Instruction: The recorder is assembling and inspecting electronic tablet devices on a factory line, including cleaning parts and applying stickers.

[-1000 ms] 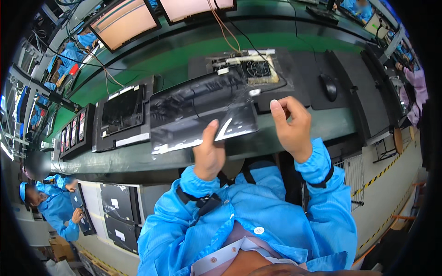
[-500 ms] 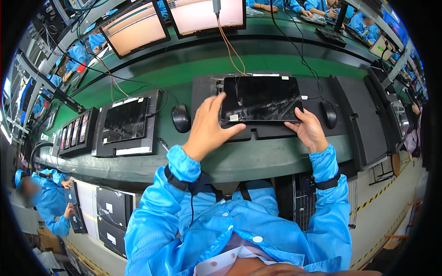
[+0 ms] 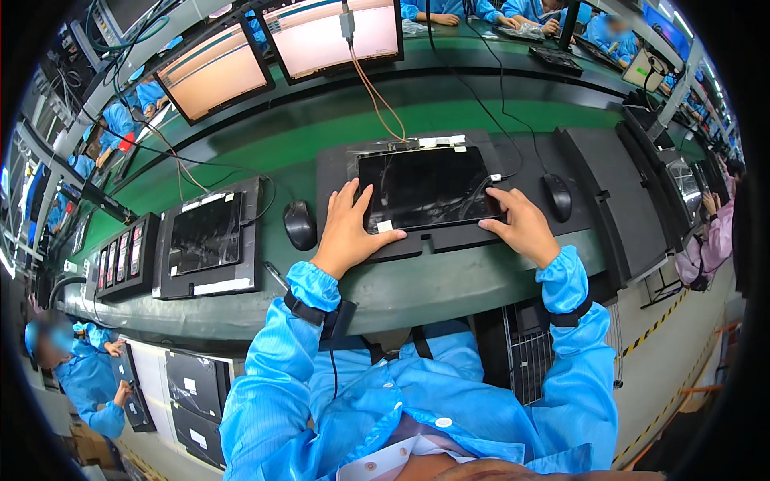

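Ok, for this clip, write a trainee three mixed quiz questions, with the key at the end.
1. Where is the person's left hand?
A) At the left end of the black screen panel between the hands
B) On a computer mouse
C) On a lit monitor
2. True or false: both computer mice near the hands lie to the left of that panel.
3. Fill in: the hand nearer the white cable plug is the ____ hand.

Key: 1. A. 2. False; a black mouse lies left and a second black mouse right. 3. Right hand.
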Action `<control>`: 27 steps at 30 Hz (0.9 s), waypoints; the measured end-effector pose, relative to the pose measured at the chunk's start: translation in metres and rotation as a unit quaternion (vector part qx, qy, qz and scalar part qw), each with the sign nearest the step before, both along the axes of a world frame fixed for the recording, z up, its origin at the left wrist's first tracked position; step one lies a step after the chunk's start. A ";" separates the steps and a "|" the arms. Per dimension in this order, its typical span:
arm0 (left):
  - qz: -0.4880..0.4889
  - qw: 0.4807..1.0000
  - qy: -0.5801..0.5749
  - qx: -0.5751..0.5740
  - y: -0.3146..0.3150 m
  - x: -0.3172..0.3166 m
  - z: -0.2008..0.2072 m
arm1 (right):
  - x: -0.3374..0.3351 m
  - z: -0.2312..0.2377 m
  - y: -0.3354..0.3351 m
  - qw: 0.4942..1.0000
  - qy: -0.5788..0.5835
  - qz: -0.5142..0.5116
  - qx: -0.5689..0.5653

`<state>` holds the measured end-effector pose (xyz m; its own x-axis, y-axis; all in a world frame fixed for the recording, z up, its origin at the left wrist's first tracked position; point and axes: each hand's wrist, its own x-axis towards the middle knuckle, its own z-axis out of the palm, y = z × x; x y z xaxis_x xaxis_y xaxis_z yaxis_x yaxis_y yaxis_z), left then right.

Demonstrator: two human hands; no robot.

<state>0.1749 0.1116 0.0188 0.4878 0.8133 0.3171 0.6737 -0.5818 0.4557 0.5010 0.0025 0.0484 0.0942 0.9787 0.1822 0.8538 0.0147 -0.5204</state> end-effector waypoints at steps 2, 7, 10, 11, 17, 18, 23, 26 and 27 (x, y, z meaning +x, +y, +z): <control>0.001 1.000 -0.017 0.014 0.006 0.000 -0.005 | -0.001 -0.007 0.005 0.999 -0.005 -0.010 0.033; -0.010 0.995 -0.036 0.091 0.007 -0.002 -0.016 | 0.000 -0.018 0.007 0.996 -0.028 -0.007 0.088; -0.014 0.995 -0.052 0.079 0.005 -0.002 -0.024 | -0.003 -0.020 0.003 0.994 -0.061 -0.004 0.095; -0.010 0.996 -0.051 0.076 0.001 -0.005 -0.023 | -0.004 -0.022 0.003 0.993 -0.066 0.002 0.097; -0.001 0.997 -0.013 0.078 -0.004 -0.005 -0.018 | 0.027 -0.019 -0.018 0.988 0.060 -0.010 0.142; -0.004 0.997 -0.011 0.070 -0.006 -0.003 -0.018 | 0.046 -0.020 -0.030 0.979 0.114 -0.056 0.160; -0.011 0.994 -0.006 0.112 0.002 -0.001 -0.015 | 0.143 -0.019 -0.119 0.832 -0.378 -0.404 0.056; -0.005 0.991 -0.009 0.135 0.008 -0.005 -0.017 | 0.179 -0.030 -0.159 0.892 -0.281 -0.352 0.048; -0.002 0.994 -0.014 0.105 0.008 -0.002 -0.014 | 0.183 -0.035 -0.169 0.891 -0.288 -0.347 0.051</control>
